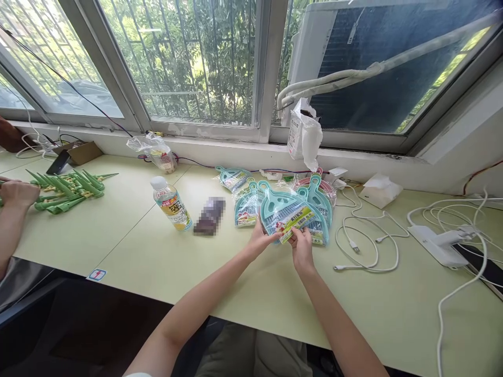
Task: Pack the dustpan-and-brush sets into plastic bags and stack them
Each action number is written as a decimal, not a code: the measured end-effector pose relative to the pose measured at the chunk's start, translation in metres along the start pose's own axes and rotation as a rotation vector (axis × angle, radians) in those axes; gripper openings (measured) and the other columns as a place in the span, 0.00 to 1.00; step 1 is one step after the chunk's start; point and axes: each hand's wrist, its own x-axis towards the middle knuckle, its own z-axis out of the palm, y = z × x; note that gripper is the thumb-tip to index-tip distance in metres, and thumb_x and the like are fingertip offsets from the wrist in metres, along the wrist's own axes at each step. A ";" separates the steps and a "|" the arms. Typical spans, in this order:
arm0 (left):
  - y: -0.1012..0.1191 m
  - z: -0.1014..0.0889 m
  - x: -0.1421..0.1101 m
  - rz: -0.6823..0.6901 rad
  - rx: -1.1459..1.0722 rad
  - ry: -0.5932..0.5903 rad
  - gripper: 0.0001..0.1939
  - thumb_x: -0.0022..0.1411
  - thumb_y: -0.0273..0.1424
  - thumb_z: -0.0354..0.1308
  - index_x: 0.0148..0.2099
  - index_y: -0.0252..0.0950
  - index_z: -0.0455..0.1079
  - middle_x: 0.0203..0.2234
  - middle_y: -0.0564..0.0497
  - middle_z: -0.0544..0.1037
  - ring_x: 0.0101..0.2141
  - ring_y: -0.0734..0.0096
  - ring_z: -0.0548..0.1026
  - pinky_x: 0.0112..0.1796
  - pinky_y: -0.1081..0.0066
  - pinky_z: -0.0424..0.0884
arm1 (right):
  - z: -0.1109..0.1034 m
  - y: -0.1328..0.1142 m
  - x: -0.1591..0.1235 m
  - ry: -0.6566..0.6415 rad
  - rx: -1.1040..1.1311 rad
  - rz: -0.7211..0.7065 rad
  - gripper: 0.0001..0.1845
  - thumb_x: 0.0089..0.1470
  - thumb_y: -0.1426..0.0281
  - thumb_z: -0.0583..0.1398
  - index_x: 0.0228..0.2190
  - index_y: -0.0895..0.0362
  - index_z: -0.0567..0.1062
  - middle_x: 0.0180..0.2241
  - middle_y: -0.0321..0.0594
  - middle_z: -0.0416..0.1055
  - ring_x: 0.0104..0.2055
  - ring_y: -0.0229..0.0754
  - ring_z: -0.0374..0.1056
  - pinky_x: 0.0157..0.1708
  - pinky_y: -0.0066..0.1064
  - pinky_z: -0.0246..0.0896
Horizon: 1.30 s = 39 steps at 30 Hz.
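Both my hands hold one teal mini dustpan set point(283, 209) wrapped in clear plastic with a printed label, just above the pale green table point(243, 283). My left hand point(260, 240) pinches its lower left edge. My right hand point(302, 246) grips its lower right edge by the label. Behind it lie several more packaged teal dustpan sets point(247, 205), and a pink one point(302, 181) shows at the back.
A drink bottle point(172, 203) and a blurred dark object point(209, 215) stand left of the pile. White cables point(363, 241) and a power strip point(438, 243) lie to the right. Another person's hand point(18, 192) rests by green plastic pieces point(66, 189) at far left.
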 end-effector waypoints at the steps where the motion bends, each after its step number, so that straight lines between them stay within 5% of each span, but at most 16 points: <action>1: -0.001 0.000 0.000 0.006 -0.006 0.047 0.49 0.48 0.30 0.66 0.67 0.44 0.43 0.59 0.43 0.63 0.57 0.54 0.62 0.55 0.59 0.61 | 0.001 0.001 -0.001 0.000 0.010 0.009 0.19 0.40 0.68 0.64 0.37 0.53 0.68 0.36 0.33 0.74 0.36 0.39 0.72 0.35 0.31 0.69; 6: -0.005 0.000 -0.003 0.063 0.070 0.176 0.44 0.53 0.27 0.58 0.67 0.44 0.40 0.60 0.47 0.60 0.61 0.59 0.56 0.58 0.62 0.56 | 0.004 -0.002 -0.002 -0.045 0.058 0.083 0.19 0.41 0.65 0.64 0.38 0.53 0.68 0.37 0.34 0.75 0.35 0.40 0.73 0.34 0.31 0.70; 11: -0.006 0.001 -0.008 0.257 0.289 0.040 0.45 0.56 0.32 0.58 0.68 0.41 0.36 0.64 0.44 0.51 0.62 0.57 0.53 0.60 0.61 0.53 | -0.010 -0.013 0.013 0.043 0.114 0.123 0.17 0.42 0.60 0.65 0.35 0.54 0.73 0.32 0.34 0.76 0.33 0.40 0.73 0.30 0.29 0.70; 16: -0.007 0.003 -0.015 0.264 0.439 -0.048 0.47 0.58 0.35 0.58 0.69 0.40 0.31 0.62 0.41 0.56 0.60 0.53 0.57 0.59 0.55 0.55 | -0.020 -0.015 0.022 0.081 0.109 0.138 0.16 0.40 0.60 0.66 0.32 0.53 0.74 0.29 0.34 0.77 0.31 0.40 0.73 0.28 0.29 0.70; 22: -0.004 -0.004 -0.009 0.346 0.402 -0.025 0.44 0.60 0.36 0.55 0.69 0.41 0.30 0.63 0.42 0.53 0.62 0.54 0.54 0.60 0.57 0.53 | -0.015 -0.017 0.021 -0.062 0.082 0.135 0.19 0.40 0.55 0.67 0.32 0.53 0.74 0.31 0.35 0.77 0.33 0.43 0.74 0.30 0.32 0.72; 26: 0.005 -0.011 -0.001 0.292 0.304 -0.004 0.46 0.59 0.40 0.57 0.69 0.45 0.29 0.66 0.45 0.46 0.64 0.55 0.47 0.61 0.57 0.50 | -0.011 -0.016 0.020 -0.228 0.045 0.110 0.23 0.35 0.60 0.71 0.35 0.54 0.74 0.37 0.37 0.77 0.39 0.45 0.74 0.36 0.33 0.72; 30: 0.001 -0.003 -0.005 0.168 0.174 -0.139 0.46 0.60 0.42 0.56 0.68 0.46 0.29 0.64 0.43 0.53 0.62 0.55 0.54 0.58 0.56 0.56 | -0.013 -0.014 0.020 -0.105 0.030 0.004 0.24 0.33 0.63 0.72 0.35 0.54 0.74 0.38 0.38 0.76 0.42 0.45 0.72 0.37 0.33 0.71; 36: -0.024 0.015 -0.017 -0.180 0.113 -0.428 0.34 0.59 0.48 0.55 0.63 0.42 0.54 0.60 0.38 0.60 0.51 0.51 0.70 0.49 0.53 0.65 | -0.018 -0.020 0.021 0.008 0.028 -0.088 0.24 0.32 0.65 0.72 0.35 0.54 0.74 0.38 0.38 0.75 0.41 0.43 0.72 0.36 0.31 0.71; 39: -0.019 0.006 -0.010 -0.163 -0.013 -0.324 0.35 0.58 0.51 0.54 0.63 0.44 0.54 0.59 0.41 0.63 0.54 0.53 0.68 0.52 0.53 0.62 | -0.016 -0.023 0.019 0.009 0.024 -0.103 0.24 0.33 0.65 0.71 0.36 0.54 0.74 0.39 0.38 0.75 0.42 0.42 0.71 0.37 0.31 0.71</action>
